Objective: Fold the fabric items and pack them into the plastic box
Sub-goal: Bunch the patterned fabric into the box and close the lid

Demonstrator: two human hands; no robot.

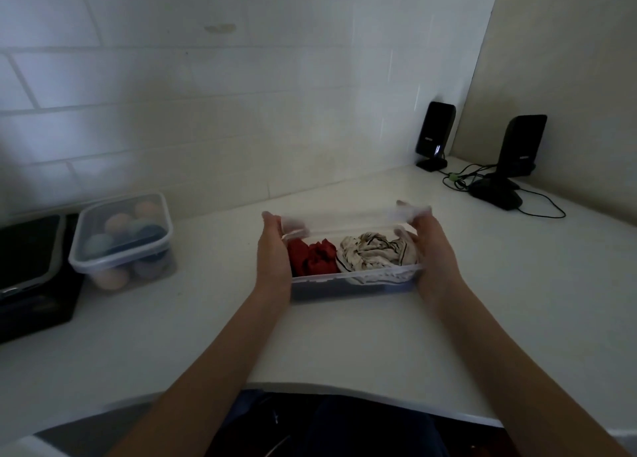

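A clear plastic box (355, 284) sits on the white counter in front of me. Inside it a crumpled red fabric (312, 258) lies on the left and a crumpled white fabric with dark stripes (375, 253) on the right, partly hanging over the near rim. A clear lid (351, 217) is tilted above the far side of the box. My left hand (274, 250) grips the lid's left end and my right hand (431, 246) grips its right end. The lid is blurred.
A second lidded clear container (122, 239) holding round coloured items stands at the left, next to a black box (31, 270). Two black speakers (435, 134) (520, 153) with cables stand at the back right corner. The counter's curved front edge (310, 386) is close to me.
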